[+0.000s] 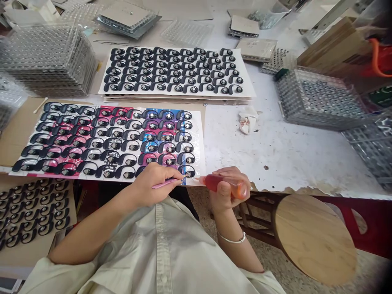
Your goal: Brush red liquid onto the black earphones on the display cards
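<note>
A coloured card covered with rows of black ear-hook earpieces lies at the table's near edge. My left hand is closed round a thin pink stick whose tip touches the earpiece at the card's near right corner. My right hand is closed round a small bottle of red liquid, its nozzle pointing left at that same earpiece. Both hands sit just off the table edge.
A white card full of the same earpieces lies farther back. Stacks of clear blister trays stand at the left and right. A crumpled tissue lies on the table. A round wooden stool stands at the near right.
</note>
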The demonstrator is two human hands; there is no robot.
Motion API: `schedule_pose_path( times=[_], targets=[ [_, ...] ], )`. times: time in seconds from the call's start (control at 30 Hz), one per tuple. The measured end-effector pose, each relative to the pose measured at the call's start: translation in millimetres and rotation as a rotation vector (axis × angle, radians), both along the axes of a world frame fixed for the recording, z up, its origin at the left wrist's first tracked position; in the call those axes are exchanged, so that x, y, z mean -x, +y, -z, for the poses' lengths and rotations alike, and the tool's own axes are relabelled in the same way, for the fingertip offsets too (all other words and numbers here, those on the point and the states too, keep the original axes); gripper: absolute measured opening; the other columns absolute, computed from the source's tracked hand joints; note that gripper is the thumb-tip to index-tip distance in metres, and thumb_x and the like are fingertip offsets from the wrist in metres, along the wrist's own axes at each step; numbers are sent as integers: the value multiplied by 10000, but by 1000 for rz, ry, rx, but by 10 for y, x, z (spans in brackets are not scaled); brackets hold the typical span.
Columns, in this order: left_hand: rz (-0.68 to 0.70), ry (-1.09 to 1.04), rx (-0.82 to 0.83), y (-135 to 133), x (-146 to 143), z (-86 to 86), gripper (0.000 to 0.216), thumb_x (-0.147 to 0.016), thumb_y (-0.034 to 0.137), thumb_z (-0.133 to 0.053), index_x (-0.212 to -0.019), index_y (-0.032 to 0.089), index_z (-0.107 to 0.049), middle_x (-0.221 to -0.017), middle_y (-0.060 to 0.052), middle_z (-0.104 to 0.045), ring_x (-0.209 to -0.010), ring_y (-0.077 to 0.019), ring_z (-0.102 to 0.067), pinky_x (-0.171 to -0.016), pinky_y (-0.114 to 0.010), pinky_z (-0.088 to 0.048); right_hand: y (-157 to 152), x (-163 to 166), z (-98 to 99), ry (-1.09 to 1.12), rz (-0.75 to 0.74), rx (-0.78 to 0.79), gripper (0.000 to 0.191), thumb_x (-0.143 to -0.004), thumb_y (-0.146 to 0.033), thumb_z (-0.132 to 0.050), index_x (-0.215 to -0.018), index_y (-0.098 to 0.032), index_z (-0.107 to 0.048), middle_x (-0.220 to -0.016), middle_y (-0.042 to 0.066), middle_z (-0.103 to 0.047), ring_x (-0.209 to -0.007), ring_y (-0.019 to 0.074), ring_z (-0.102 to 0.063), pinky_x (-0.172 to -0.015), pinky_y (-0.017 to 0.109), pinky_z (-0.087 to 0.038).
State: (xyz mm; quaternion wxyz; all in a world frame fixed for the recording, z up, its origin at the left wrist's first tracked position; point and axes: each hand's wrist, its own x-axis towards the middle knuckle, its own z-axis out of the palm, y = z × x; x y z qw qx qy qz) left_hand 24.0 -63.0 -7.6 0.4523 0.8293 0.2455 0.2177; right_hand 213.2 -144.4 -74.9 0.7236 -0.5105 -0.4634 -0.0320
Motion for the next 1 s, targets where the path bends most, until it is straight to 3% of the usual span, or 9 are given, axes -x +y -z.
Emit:
schedule_pose_path(
  times=[0.2,0.37,0.63,1.0],
  targets=[
    [1,32,38,3,2,15,146,-834,110,-610,-898,164,-729,-883,-21,-751,-740,-131,-702,-648,-179,-501,4,6,16,9,-1,-22,210,-794,-378,-651,-781,-197,-545,-665,-29,-522,-556,146,-563,-489,319,-449],
    [8,35,47,6,-8,-27,150,-836,105,-593,-886,146,-728,-853,-16,-750,-686,-109,-681,-594,-167,-452,2,-1,70,56,46,-139,255,-796,-453,-636,-823,-207,-572,-658,-27,-521,-547,144,-545,-434,302,-431],
    [14,42,64,10,-6,-45,163,-838,104,-576,-881,132,-730,-855,-31,-750,-690,-111,-676,-600,-170,-440,-19,-7,27,0,-32,-66,236,-792,-413,-649,-812,-191,-571,-654,-22,-535,-559,146,-557,-448,300,-435],
    [18,47,54,5,1,-40,153,-846,126,-577,-875,140,-727,-818,-22,-745,-641,-99,-649,-551,-171,-408,-29,-1,12,-59,-12,-40,232,-797,-412,-644,-824,-200,-554,-653,-34,-510,-569,142,-559,-480,300,-445]
  ],
)
